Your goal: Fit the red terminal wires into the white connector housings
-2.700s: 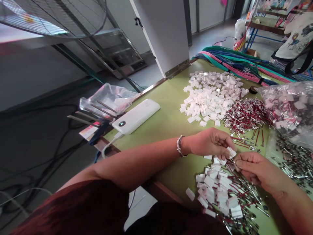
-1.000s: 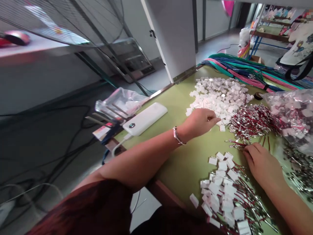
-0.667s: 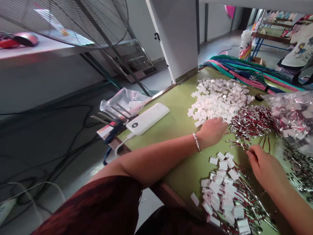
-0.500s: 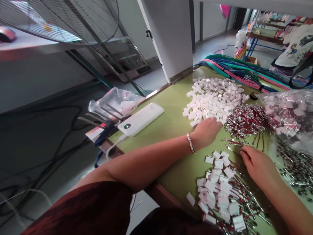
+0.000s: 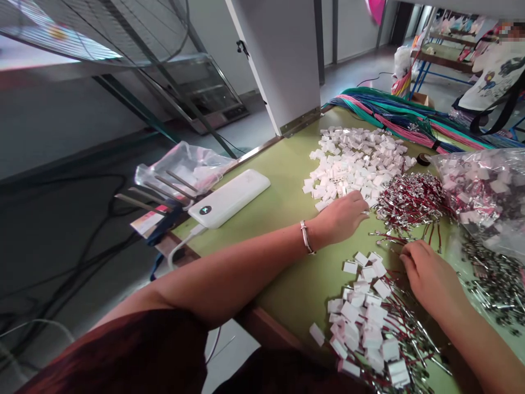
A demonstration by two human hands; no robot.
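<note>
While left hand [image 5: 343,220] borders connectors [image 5: 353,161] and right hand [image 5: 430,278] wires [image 5: 412,202], neither grip is discernible.

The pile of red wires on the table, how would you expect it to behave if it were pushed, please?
The pile of red wires would probably shift and spread loosely, since its strands cross in many directions. Its crowded shiny ends may catch on one another. Each piece is likely light and somewhat springy, being short and thin.

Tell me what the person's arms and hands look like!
The left hand and right hand wear no gloves. The left arm has a dark, reddish fabric sleeve and a thin, silver-coloured bracelet round the wrist; the right arm shows no sleeve or bracelet.
</note>
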